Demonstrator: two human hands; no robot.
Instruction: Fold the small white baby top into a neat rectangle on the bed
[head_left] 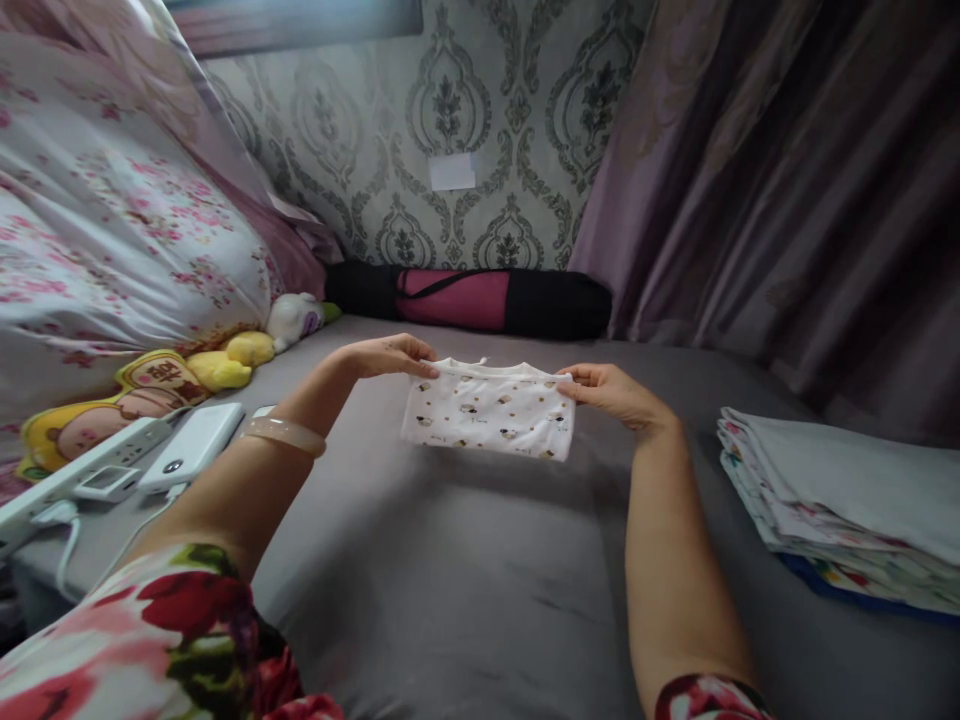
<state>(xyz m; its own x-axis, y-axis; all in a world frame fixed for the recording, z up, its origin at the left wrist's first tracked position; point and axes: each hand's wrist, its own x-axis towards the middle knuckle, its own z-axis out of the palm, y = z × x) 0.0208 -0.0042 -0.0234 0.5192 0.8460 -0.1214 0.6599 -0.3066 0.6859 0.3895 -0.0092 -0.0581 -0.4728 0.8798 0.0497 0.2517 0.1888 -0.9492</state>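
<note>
A small white baby shirt (491, 410) with a printed pattern of little animals and brown dots hangs between my hands, its neckline at the top. My left hand (394, 355) pinches its upper left corner between thumb and fingers. At the upper right corner, my right hand (607, 392) grips the cloth the same way. The shirt looks folded to a short rectangle and is held above the grey bed sheet (450, 590), with a shadow beneath it.
To the right lies a stack of folded cloths (847, 490). A power strip (97, 460) and a white power bank (193, 447) with cables are at the left, near plush toys (217, 368). A long black and pink bag (465, 298) lies along the wall.
</note>
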